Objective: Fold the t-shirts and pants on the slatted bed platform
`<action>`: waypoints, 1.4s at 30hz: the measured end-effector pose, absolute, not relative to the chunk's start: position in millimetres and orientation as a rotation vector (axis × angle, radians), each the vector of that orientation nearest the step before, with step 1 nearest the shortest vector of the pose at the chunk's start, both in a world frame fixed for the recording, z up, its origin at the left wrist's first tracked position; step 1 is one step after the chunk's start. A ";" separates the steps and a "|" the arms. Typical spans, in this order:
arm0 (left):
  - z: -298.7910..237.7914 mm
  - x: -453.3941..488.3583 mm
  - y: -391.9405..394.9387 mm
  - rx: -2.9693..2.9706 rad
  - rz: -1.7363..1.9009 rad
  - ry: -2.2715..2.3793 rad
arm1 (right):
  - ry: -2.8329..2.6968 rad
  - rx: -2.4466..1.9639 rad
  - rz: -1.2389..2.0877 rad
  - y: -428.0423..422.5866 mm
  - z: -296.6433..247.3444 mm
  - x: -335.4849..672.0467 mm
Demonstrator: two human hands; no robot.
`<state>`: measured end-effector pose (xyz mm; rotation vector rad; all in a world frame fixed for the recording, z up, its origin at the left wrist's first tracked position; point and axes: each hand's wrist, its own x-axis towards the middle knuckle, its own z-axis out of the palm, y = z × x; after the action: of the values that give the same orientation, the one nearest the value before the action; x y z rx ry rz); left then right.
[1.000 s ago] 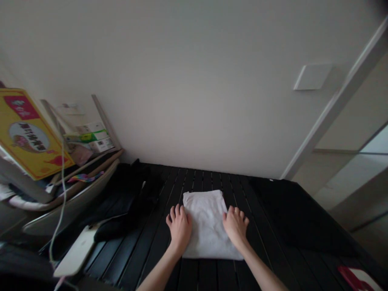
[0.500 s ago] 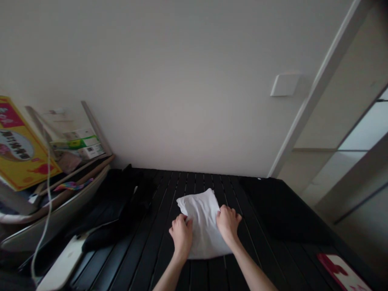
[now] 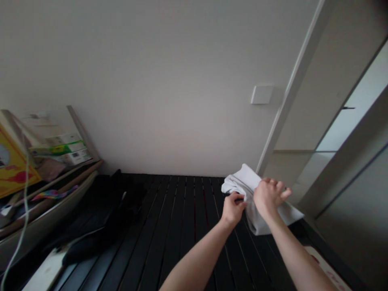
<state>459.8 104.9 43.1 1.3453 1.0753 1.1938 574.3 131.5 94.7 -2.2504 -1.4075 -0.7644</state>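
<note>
Fingers, left hand (image 3: 233, 210): pressed together and curled, pinching a gathered fold of a white cloth (image 3: 254, 220) against the thumb.
Fingers, right hand (image 3: 268, 198): slightly spread and bent, the little finger standing free; whether they grip the white cloth or only rest on it, I cannot tell.
Hands: close together, the right one farther along the cloth, forearms reaching in from the bottom of the view.
Cloth: bunched between both hands, with a corner sticking out past the right hand, above the far right part of a black slatted table (image 3: 178, 226); whether it touches the table, I cannot tell.
Table, left side: a heap of black fabric (image 3: 100, 214) and, nearer, a flat white device (image 3: 45, 273).
Far left: a white cable (image 3: 26, 202), a yellow box (image 3: 12, 173), a stack of small boxes (image 3: 60, 149) and a rainbow strip (image 3: 54, 193).
Table, lower right corner: a red-and-white card (image 3: 324, 270).
Wall: a white wall plate (image 3: 261, 94) beside a door frame (image 3: 291, 93).
</note>
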 end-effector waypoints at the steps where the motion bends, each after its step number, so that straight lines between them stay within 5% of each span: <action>1: 47.1 470.8 112.2 1.374 1.164 1.027 | -1.353 -2.277 -0.778 141.7 98.5 589.9; 7: 40.6 476.3 126.1 1.594 0.938 1.103 | -1.339 -2.408 -0.684 170.0 69.5 637.0; 17: -8.4 373.1 95.2 1.559 0.730 1.629 | -1.755 -2.371 -0.500 126.0 -37.7 576.1; 29: -63.0 289.3 50.8 1.844 0.780 1.897 | -1.930 -2.300 -0.467 172.5 -46.7 614.4; 42: -50.8 304.7 38.0 2.054 0.531 1.967 | -1.874 -2.343 -0.366 205.3 -43.9 600.3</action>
<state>304.7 38.0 -50.8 2.0544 1.9671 0.5310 600.3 205.3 -43.9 -2.3433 -1.8744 -0.3662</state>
